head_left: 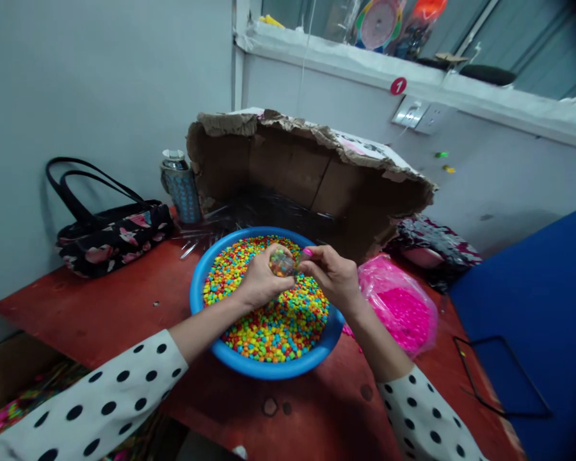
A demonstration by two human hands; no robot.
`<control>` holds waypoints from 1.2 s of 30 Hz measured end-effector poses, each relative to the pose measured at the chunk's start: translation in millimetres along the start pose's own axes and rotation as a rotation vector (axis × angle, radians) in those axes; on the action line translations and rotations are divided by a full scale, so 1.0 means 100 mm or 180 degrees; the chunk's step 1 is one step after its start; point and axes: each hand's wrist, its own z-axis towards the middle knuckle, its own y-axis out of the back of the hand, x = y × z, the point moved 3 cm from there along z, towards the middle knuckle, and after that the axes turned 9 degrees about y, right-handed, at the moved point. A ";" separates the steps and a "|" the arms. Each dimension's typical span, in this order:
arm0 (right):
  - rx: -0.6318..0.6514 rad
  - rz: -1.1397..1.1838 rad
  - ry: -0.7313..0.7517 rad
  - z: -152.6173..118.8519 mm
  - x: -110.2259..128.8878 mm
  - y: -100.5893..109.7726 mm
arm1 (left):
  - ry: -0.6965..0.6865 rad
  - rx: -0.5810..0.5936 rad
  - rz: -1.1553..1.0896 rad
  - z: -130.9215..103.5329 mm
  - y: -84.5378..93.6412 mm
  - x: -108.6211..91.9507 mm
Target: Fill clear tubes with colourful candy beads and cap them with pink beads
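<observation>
A large blue basin (273,370) full of small multicoloured candy-like pieces (264,333) stands on the red table. Above it, my left hand (264,278) is closed around a small clear container (282,262) with coloured pieces showing inside. My right hand (333,275) is held just to the right of the container, thumb and forefinger pinched on a small pink piece (308,251). Whether the pink piece touches the container I cannot tell. Right of the basin, behind my right wrist, lies a clear plastic bag (403,314) of bright pink pieces.
A torn cardboard box (288,160) opens toward me behind the basin. To the left are a floral handbag (115,240) and a bottle in a blue sleeve (182,192). A blue panel (532,307) and a bent black wire frame (504,378) border the right side.
</observation>
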 end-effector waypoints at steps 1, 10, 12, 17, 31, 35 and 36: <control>-0.0023 -0.0113 0.0049 0.00 0.00 0.00 | -0.0008 -0.0027 0.0025 0.00 0.00 0.00; 0.0134 -0.0633 0.0268 0.01 0.00 -0.09 | 0.0000 -0.0182 0.0319 0.03 0.03 0.07; -0.0095 -0.0118 -0.0281 -0.01 -0.06 -0.05 | 0.0119 -0.0183 0.0183 0.06 0.01 0.07; -0.1113 0.0912 -0.1562 -0.06 -0.28 0.20 | 0.0352 -0.0484 -0.0447 0.16 0.06 0.04; 0.0966 -0.0171 -0.2024 -0.85 -0.64 0.79 | 0.1092 -0.0120 -0.1249 0.14 -0.02 0.08; 0.2619 -0.1640 -0.2423 -1.55 -0.44 0.88 | 0.0892 -0.0176 -0.1150 0.12 -0.06 0.02; 0.2703 -0.1889 -0.2515 -1.72 -0.42 0.88 | 0.0867 -0.0196 -0.1129 0.11 -0.06 0.02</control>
